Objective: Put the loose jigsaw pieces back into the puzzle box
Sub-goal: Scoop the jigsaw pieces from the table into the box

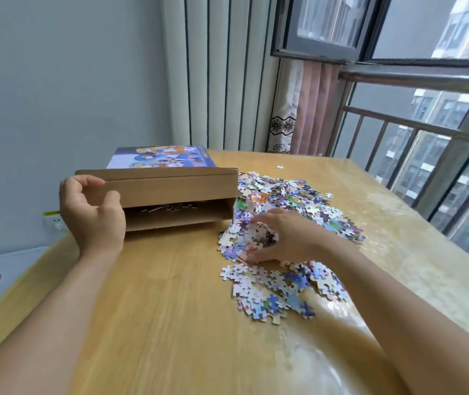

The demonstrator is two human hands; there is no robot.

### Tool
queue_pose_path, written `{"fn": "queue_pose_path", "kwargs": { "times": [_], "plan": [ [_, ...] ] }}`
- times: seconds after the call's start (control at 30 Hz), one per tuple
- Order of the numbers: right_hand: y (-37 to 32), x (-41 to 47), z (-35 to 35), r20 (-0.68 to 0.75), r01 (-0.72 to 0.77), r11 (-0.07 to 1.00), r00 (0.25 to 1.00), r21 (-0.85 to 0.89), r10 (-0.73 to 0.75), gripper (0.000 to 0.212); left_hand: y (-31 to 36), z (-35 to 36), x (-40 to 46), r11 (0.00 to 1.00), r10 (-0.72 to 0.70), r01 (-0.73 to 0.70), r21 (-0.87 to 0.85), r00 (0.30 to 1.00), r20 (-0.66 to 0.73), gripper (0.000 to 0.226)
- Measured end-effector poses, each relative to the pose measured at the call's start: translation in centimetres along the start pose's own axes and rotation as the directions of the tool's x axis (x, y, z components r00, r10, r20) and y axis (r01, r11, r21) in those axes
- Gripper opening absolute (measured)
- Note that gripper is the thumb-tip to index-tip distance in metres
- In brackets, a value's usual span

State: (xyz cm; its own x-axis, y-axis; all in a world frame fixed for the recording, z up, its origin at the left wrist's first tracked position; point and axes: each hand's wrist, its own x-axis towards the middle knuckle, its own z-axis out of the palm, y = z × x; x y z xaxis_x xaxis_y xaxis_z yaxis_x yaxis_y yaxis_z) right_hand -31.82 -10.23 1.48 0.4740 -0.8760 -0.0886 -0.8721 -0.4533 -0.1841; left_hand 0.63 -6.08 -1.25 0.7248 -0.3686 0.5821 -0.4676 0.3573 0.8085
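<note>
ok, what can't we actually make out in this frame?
- Head view: how many pieces are inside the box. Its flap and the shadow hide most of the interior.
- Pieces under the right hand: the fingers and palm cover them.
- The lid picture: the box blocks its near part.
- The lone piece far back: too small to read.
- The left hand covers the box's left end.

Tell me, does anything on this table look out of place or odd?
One small white jigsaw piece lies alone on the yellow wooden table, far behind the big pile of colourful jigsaw pieces. It could be forgotten. The brown cardboard puzzle box is tipped open toward the camera.
</note>
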Motion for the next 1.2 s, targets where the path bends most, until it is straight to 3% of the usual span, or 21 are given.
{"fn": "queue_pose_path", "kwargs": {
  "times": [0.07,0.23,0.3,0.43,0.53,0.63,0.73,1.07,1.2],
  "plan": [
    [0.1,0.0,0.0,-0.063,0.011,1.000,0.998,0.016,-0.010,0.081,0.1,0.1,-0.1,1.000,0.021,-0.021,0.003,1.000,0.007,0.031],
    [0.3,-0.7,-0.3,-0.140,0.015,1.000,0.990,-0.015,-0.017,0.057,0.4,0.3,-0.3,0.999,0.047,-0.047,-0.008,0.999,0.027,0.034],
    [0.3,-0.8,-0.3,-0.161,0.010,1.000,0.987,0.007,-0.009,0.063,0.4,0.3,-0.4,0.998,0.061,-0.061,-0.008,0.998,0.032,0.035],
    [0.1,-0.5,-0.5,-0.058,-0.114,0.992,0.992,0.047,0.116,0.100,0.5,0.4,-0.4,0.998,0.066,-0.066,-0.012,0.997,0.035,0.037],
    [0.3,-0.2,-0.7,-0.065,-0.165,0.962,0.981,0.216,0.183,0.085,0.5,0.4,-0.4,0.997,0.071,-0.071,-0.011,0.997,0.034,0.036],
    [0.7,-0.3,-0.8,-0.172,-0.113,0.943,0.970,0.313,0.173,0.056,0.6,0.3,-0.4,0.996,0.085,-0.085,-0.012,0.996,0.035,0.037],
    [1.0,-0.4,-0.8,-0.267,-0.065,0.951,0.952,0.303,0.150,0.040,0.7,0.4,-0.4,0.995,0.096,-0.095,-0.014,0.995,0.035,0.038],
    [1.3,-1.8,-2.0,-0.475,0.042,0.940,0.870,0.339,0.133,0.042,1.6,0.4,-0.6,0.994,0.113,-0.112,-0.018,0.993,0.047,0.041],
    [-0.4,-2.9,-2.6,-0.654,0.225,0.924,0.756,0.310,0.036,0.029,2.0,0.3,-0.6,0.978,0.209,-0.209,-0.006,0.976,0.067,0.034]
  ]
}}
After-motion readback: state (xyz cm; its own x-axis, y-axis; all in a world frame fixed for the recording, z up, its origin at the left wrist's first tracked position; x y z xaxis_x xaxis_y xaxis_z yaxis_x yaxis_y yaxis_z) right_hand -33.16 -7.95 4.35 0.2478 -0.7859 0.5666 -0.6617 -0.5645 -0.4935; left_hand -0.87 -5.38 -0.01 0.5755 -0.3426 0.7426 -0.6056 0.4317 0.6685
